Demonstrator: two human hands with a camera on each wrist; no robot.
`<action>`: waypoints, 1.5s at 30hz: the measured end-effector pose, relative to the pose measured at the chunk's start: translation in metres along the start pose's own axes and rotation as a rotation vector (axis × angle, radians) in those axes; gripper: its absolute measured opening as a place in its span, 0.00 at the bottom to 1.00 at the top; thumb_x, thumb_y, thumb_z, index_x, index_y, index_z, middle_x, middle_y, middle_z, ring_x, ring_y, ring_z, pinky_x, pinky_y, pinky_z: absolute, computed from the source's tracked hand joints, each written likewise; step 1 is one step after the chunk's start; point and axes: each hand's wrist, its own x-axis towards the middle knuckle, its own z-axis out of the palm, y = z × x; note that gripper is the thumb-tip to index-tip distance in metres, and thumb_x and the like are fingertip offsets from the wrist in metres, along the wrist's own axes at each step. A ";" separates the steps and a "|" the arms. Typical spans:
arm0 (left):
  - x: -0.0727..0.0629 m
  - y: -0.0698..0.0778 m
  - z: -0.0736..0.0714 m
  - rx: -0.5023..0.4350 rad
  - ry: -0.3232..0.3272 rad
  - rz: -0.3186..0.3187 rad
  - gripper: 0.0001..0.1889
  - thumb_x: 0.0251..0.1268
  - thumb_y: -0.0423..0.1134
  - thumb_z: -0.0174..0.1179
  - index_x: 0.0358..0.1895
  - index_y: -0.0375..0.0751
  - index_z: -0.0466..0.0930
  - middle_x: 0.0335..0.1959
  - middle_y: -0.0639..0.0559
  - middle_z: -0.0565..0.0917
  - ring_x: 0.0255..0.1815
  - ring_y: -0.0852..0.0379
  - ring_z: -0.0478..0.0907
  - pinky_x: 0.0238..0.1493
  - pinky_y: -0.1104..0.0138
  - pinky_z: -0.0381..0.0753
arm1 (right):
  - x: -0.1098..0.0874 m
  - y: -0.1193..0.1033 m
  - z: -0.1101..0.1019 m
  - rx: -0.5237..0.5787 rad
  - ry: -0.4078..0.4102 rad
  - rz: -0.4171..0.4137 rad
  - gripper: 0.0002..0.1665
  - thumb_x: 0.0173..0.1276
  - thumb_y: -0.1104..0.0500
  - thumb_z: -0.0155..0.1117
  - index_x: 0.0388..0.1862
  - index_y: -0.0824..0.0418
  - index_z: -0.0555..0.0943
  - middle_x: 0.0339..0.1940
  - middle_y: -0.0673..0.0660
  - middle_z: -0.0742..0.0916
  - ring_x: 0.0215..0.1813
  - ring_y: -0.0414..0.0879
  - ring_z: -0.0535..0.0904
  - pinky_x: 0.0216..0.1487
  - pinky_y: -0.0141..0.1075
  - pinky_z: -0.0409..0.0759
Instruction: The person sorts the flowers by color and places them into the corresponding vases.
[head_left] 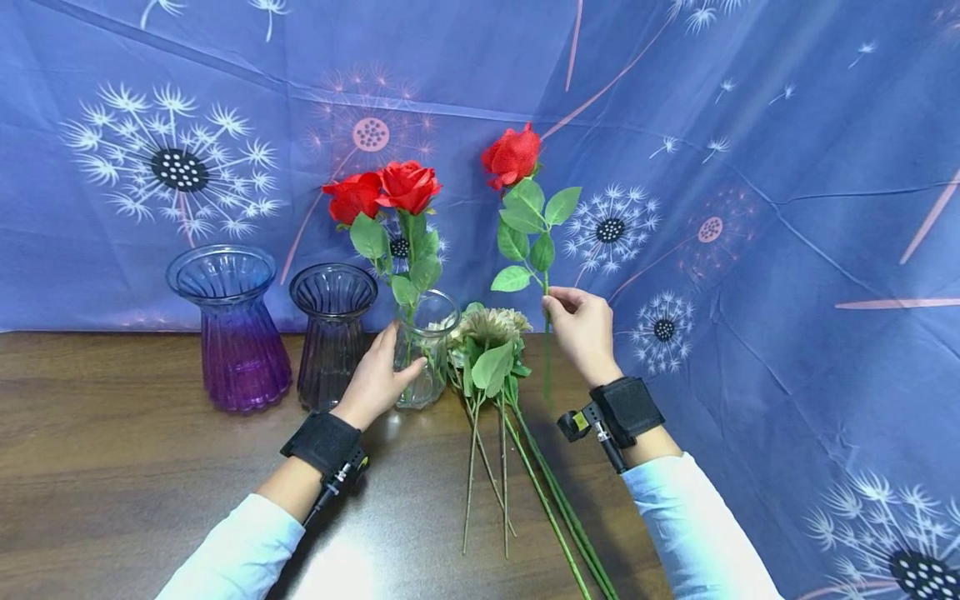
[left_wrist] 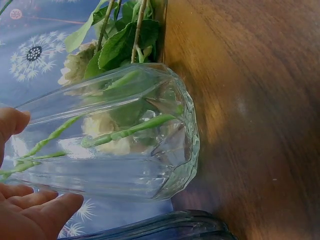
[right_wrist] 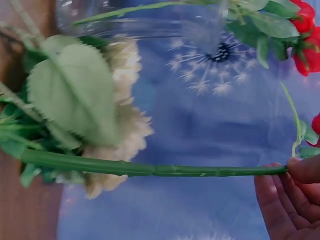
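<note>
A purple vase (head_left: 243, 358) and dark vase (head_left: 332, 358) stand on a wooden bench (head_left: 135, 475) before blue dandelion-print cloth (head_left: 225, 50); the left hand (head_left: 378, 379), spread wide, grips a clear vase (head_left: 422, 392) of two roses (head_left: 409, 187); beyond pale flowers (head_left: 491, 328), the right hand (head_left: 585, 327) pinches an upright rose (head_left: 513, 157) by its stem (right_wrist: 200, 171).

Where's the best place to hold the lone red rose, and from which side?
I'd pinch the bare stem just under its lowest leaf, from the right, as the right grip does: the red rose stands near upright, its leaves fan out above, and the clear vase stands to the left.
</note>
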 end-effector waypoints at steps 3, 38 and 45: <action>0.000 0.000 0.001 -0.006 0.001 0.000 0.41 0.61 0.44 0.61 0.71 0.28 0.50 0.69 0.30 0.60 0.69 0.36 0.60 0.70 0.49 0.60 | 0.007 -0.013 0.001 0.080 0.024 -0.011 0.13 0.65 0.59 0.61 0.44 0.64 0.84 0.34 0.62 0.89 0.34 0.47 0.84 0.33 0.27 0.76; -0.002 0.002 -0.003 0.019 0.002 -0.002 0.40 0.62 0.44 0.60 0.70 0.26 0.51 0.69 0.29 0.60 0.69 0.36 0.60 0.69 0.49 0.61 | 0.031 -0.101 0.054 0.485 0.187 -0.156 0.12 0.64 0.64 0.62 0.44 0.70 0.83 0.33 0.66 0.87 0.32 0.57 0.83 0.29 0.23 0.76; -0.001 0.002 -0.002 0.016 -0.016 -0.016 0.41 0.62 0.46 0.60 0.70 0.27 0.50 0.69 0.30 0.59 0.69 0.37 0.59 0.69 0.50 0.60 | 0.025 -0.096 0.064 0.460 0.150 -0.135 0.13 0.65 0.62 0.61 0.46 0.68 0.83 0.34 0.64 0.88 0.34 0.55 0.84 0.30 0.25 0.76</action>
